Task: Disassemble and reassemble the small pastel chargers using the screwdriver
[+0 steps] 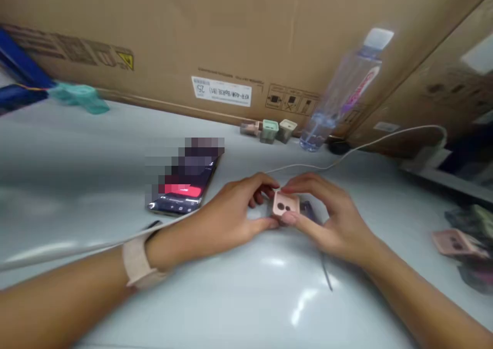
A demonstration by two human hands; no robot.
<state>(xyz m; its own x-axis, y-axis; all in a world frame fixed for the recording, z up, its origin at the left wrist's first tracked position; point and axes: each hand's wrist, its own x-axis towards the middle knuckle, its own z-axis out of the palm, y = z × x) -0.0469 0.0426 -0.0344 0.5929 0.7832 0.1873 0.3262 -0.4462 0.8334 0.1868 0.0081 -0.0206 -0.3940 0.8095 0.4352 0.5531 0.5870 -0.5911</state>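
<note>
A small pink pencil sharpener [292,201] with two dark round holes of different size is held low over the white table, between my two hands. My left hand [241,210] curls round its left side, thumb and index finger at its edges. From the right, my right hand [333,215] pinches it, with the thumb at the front lower edge and the fingers at the top. Part of its body is hidden by the fingers. Under the right palm lies something dark and see-through that I cannot make out. A thin dark rod [326,272] sticks out below that hand.
A phone [181,203] lies left of my hands, and a white cable [308,166] crosses the table. Pink, mint [269,131] and cream sharpeners stand before a large carton [154,15], beside a water bottle [327,97]. Another pink sharpener [452,242] lies at the right among blurred items.
</note>
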